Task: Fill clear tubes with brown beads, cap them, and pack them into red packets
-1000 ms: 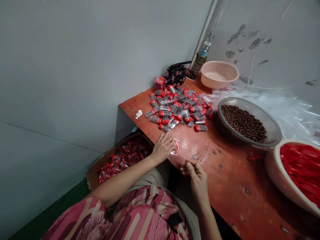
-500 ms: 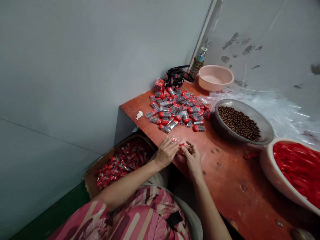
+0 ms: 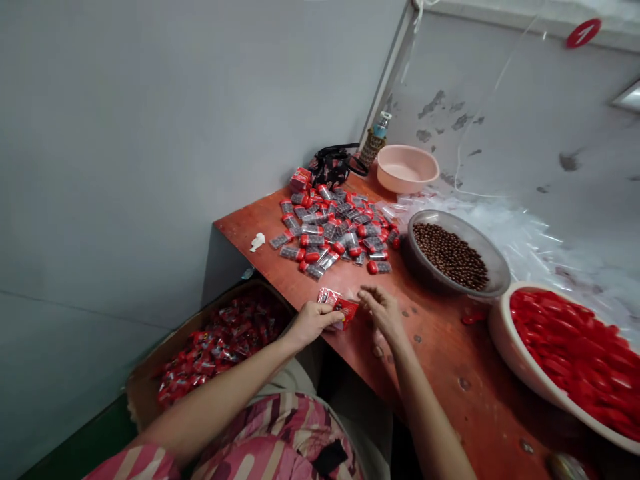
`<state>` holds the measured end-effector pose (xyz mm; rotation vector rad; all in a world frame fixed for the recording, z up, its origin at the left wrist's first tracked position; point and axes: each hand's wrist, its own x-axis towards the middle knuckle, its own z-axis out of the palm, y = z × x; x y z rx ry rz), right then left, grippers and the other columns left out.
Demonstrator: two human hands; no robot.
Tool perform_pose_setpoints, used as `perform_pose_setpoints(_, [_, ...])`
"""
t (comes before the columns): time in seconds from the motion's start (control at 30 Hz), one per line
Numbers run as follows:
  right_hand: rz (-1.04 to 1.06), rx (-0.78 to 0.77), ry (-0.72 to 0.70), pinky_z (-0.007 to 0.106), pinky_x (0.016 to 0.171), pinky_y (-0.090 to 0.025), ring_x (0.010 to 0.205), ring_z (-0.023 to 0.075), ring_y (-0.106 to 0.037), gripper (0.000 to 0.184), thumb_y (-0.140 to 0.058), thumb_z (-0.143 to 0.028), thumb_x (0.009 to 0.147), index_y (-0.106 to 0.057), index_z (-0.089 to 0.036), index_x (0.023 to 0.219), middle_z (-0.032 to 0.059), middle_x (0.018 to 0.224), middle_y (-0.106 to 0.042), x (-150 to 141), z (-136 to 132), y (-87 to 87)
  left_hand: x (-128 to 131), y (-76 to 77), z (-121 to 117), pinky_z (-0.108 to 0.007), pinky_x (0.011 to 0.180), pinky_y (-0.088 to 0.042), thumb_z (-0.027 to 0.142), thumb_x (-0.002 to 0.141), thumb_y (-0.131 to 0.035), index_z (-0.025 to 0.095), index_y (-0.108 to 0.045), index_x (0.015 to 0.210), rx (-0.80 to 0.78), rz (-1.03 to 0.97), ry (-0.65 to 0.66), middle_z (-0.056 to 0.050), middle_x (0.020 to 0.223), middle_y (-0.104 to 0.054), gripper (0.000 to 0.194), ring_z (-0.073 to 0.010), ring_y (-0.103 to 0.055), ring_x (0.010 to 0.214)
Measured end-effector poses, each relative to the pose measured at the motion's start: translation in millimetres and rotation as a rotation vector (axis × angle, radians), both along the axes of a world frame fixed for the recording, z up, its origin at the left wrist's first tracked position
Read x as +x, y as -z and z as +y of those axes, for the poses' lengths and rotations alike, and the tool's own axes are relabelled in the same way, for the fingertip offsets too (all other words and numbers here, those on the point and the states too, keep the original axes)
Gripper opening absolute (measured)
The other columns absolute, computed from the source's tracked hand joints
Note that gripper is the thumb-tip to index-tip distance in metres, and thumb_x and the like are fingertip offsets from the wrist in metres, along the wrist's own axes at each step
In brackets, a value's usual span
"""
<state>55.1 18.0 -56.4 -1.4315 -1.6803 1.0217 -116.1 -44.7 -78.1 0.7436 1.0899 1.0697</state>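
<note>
My left hand (image 3: 311, 321) pinches a small red packet (image 3: 336, 305) just above the near edge of the reddish wooden table (image 3: 450, 360). My right hand (image 3: 383, 310) hovers right beside the packet, fingers curled loosely together, and whether it holds anything I cannot make out. Behind the hands lies a heap of small clear tubes with red caps (image 3: 335, 230), filled with dark beads.
A metal bowl of brown beads (image 3: 453, 257) stands right of the heap. A basin of red caps (image 3: 575, 347) sits at the right edge. A pink bowl (image 3: 406, 168), bottle (image 3: 374, 140) and black bag (image 3: 333, 165) fill the corner. A cardboard box of red packets (image 3: 215, 340) sits below left.
The left hand lifted the red packet off the table and drew it toward the edge. The right hand came up to meet it. The camera view shifted right and up.
</note>
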Motion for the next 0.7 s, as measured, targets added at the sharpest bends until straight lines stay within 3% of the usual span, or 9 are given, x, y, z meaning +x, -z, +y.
perform_pose_setpoints(0.07, [-0.204,0.14,0.067,0.038,0.078,-0.041,0.084,0.0224,-0.056,0.027,-0.049,-0.031,0.079,-0.062,-0.018,0.098,0.0094,0.095,-0.063,12,25,-0.9,-1,1.3,-1,-0.023,0.052,-0.046,0.031,0.056,-0.074,0.013,-0.062,0.048,-0.012,0.037,-0.012,-0.001,0.048,-0.06,0.023,-0.0155,-0.059,0.053])
perform_pose_setpoints(0.13, [-0.517,0.312,0.04,0.041,0.086,-0.036,0.101,0.0258,-0.05,0.03,-0.044,-0.026,0.081,-0.058,-0.019,0.106,0.0121,0.111,-0.058,20,51,0.0,0,0.9,-2,-0.022,0.05,-0.045,0.031,0.055,-0.074,0.013,-0.062,0.048,-0.038,0.043,-0.036,0.0,0.046,-0.06,0.023,-0.0155,-0.059,0.052])
perform_pose_setpoints(0.2, [-0.632,0.363,0.0,0.041,0.089,-0.035,0.106,0.027,-0.047,0.03,-0.045,-0.027,0.081,-0.058,-0.019,0.107,0.0128,0.115,-0.056,22,71,3.7,3,-0.5,-3,-0.022,0.048,-0.044,0.031,0.055,-0.075,0.012,-0.064,0.05,-0.066,0.021,-0.055,-0.002,0.048,-0.061,0.023,-0.0149,-0.059,0.049])
perform_pose_setpoints(0.3, [-0.647,0.368,-0.043,0.043,0.09,-0.035,0.107,0.0276,-0.046,0.027,-0.047,-0.03,0.08,-0.059,-0.018,0.101,0.0129,0.112,-0.057,20,85,13.2,6,-3.6,-4,-0.021,0.046,-0.044,0.032,0.057,-0.075,0.009,-0.065,0.054,-0.107,-0.024,-0.065,-0.007,0.052,-0.064,0.025,-0.0134,-0.058,0.046])
perform_pose_setpoints(0.43, [-0.642,0.387,-0.154,0.041,0.094,-0.034,0.114,0.024,-0.043,0.023,-0.039,-0.019,0.082,-0.061,-0.02,0.09,0.0089,0.107,-0.06,29,69,25.6,6,-8.5,-4,-0.02,0.049,-0.048,0.028,0.056,-0.076,0.008,-0.066,0.058,-0.176,-0.157,-0.101,-0.009,0.057,-0.066,0.022,-0.0125,-0.06,0.049])
perform_pose_setpoints(0.53, [-0.572,0.382,-0.202,0.041,0.096,-0.033,0.118,0.0217,-0.042,0.024,-0.038,-0.022,0.083,-0.058,-0.022,0.097,0.0053,0.116,-0.057,47,48,27.8,5,-11.1,-3,-0.019,0.05,-0.05,0.025,0.058,-0.076,0.007,-0.066,0.064,-0.23,-0.294,-0.128,-0.007,0.059,-0.065,0.021,-0.0109,-0.06,0.05])
perform_pose_setpoints(0.63, [-0.532,0.348,0.001,0.04,0.093,-0.036,0.114,0.0243,-0.046,0.035,-0.042,-0.035,0.082,-0.052,-0.017,0.111,0.0119,0.123,-0.052,59,35,23.6,7,-11.1,0,-0.019,0.05,-0.051,0.023,0.06,-0.075,0.007,-0.065,0.068,-0.28,-0.416,-0.184,-0.005,0.06,-0.064,0.02,-0.0095,-0.059,0.05])
perform_pose_setpoints(0.7, [-0.606,0.266,0.136,0.04,0.085,-0.04,0.104,0.0272,-0.053,0.044,-0.045,-0.04,0.08,-0.051,-0.013,0.114,0.0169,0.114,-0.056,60,33,18.4,9,-10.3,2,-0.021,0.051,-0.053,0.022,0.062,-0.074,0.007,-0.064,0.07,-0.299,-0.478,-0.232,-0.005,0.061,-0.063,0.019,-0.0099,-0.059,0.051])
